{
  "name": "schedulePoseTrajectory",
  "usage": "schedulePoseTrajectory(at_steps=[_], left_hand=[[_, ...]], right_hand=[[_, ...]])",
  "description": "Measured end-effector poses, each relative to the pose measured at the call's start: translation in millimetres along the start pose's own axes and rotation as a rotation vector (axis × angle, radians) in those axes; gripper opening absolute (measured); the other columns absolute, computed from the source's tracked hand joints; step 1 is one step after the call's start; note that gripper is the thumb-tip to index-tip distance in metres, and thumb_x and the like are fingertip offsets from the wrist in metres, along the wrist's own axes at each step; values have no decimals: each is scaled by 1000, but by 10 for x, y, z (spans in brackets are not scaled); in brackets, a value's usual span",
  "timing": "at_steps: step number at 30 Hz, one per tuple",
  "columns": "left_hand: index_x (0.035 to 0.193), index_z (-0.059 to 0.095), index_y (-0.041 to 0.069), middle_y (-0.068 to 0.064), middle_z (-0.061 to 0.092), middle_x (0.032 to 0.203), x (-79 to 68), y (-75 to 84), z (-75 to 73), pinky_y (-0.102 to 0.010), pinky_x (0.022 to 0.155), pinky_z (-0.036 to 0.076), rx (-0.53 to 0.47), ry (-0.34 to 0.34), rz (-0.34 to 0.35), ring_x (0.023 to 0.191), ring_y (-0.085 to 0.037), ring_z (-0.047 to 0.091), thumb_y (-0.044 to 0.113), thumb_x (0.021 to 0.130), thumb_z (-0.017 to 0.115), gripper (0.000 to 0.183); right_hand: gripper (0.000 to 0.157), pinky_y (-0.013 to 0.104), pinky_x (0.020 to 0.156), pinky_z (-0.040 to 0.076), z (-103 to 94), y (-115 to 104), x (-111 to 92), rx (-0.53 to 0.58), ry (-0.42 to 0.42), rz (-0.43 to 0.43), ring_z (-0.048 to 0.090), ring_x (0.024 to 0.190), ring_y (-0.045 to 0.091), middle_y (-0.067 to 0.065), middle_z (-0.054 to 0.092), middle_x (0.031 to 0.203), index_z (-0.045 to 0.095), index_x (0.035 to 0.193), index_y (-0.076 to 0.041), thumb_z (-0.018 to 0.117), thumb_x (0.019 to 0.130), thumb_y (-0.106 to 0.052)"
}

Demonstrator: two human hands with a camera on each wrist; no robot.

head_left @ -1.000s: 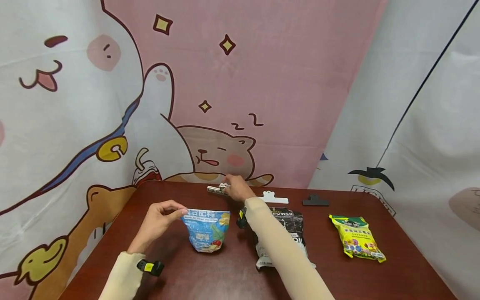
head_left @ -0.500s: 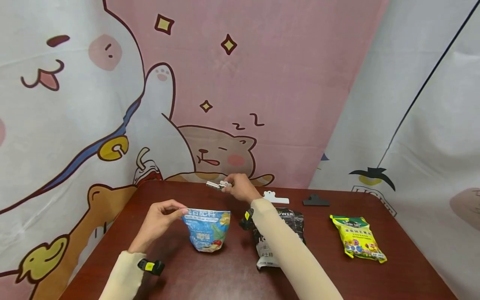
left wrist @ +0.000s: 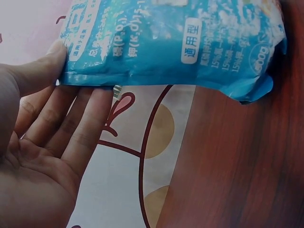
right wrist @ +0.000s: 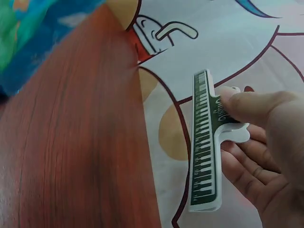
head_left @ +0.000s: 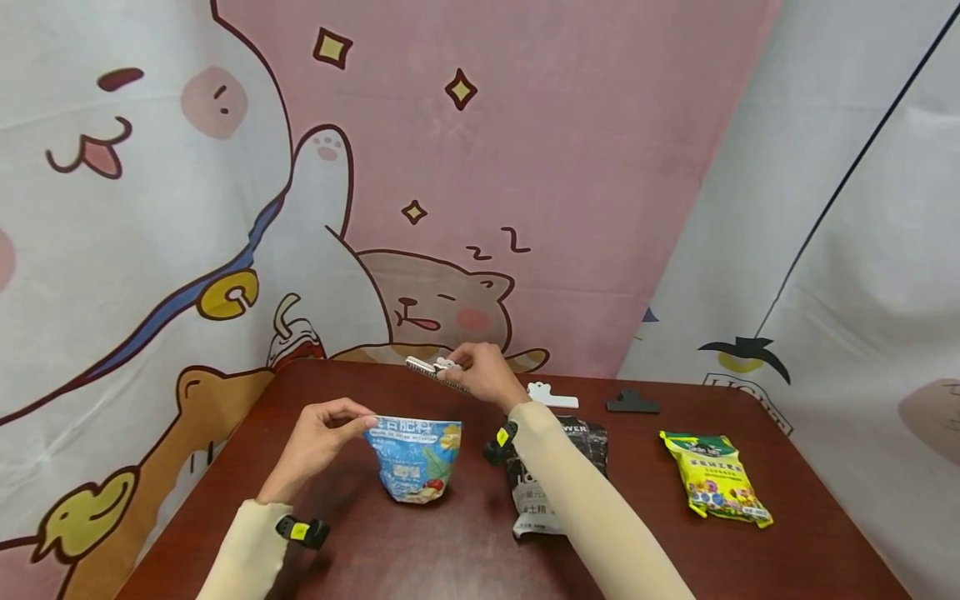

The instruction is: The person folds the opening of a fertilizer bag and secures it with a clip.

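My left hand (head_left: 318,442) pinches the top left corner of a blue fertilizer bag (head_left: 416,462), which stands upright on the table. In the left wrist view the thumb lies on one face of the bag (left wrist: 166,47) and the fingers go behind it. My right hand (head_left: 487,375) holds a clip by its handles, over the back of the table. Seen from the right wrist, this clip (right wrist: 204,142) is long and white, with a dark green piano-key print; the thumb presses one handle and the fingers lie behind the other.
Under my right forearm lies a black and grey bag (head_left: 536,508), partly hidden. A white clip (head_left: 555,400) and a black clip (head_left: 632,402) lie along the back of the table (head_left: 420,558). To the right is a yellow bag (head_left: 716,479). A printed cloth (head_left: 570,167) hangs behind.
My right hand has lifted the piano-print clip off the back of the table and tilted it. My left hand keeps its pinch on the blue bag, which has stayed in place.
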State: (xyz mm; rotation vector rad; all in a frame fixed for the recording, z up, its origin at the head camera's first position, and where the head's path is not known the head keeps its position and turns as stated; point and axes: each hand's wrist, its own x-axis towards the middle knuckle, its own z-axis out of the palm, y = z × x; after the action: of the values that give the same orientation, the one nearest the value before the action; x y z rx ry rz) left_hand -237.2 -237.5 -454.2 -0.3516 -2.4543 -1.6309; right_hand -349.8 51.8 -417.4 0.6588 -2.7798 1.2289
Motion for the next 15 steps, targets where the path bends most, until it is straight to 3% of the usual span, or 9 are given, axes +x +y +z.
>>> schedulePoseTrajectory(at_steps=[9,15], left_hand=[[99,80,15,-6,79,95,2,-9,0,-28,75,58,-5,-1,-5,85,-32,72,29,91,79,16],[99,80,15,-6,79,95,2,-9,-1,-32,77,59,-4,1,-8,87,-34,71,29,92,78,16]], right_hand=[[9,30,67,53,-68,-139,-51,67,131,-19,65,71,12,-1,73,85,78,87,-18,84,86,-24],[10,31,67,53,-154,-271,-80,54,158,-15,64,69,14,-3,73,77,77,79,-18,83,86,-22]])
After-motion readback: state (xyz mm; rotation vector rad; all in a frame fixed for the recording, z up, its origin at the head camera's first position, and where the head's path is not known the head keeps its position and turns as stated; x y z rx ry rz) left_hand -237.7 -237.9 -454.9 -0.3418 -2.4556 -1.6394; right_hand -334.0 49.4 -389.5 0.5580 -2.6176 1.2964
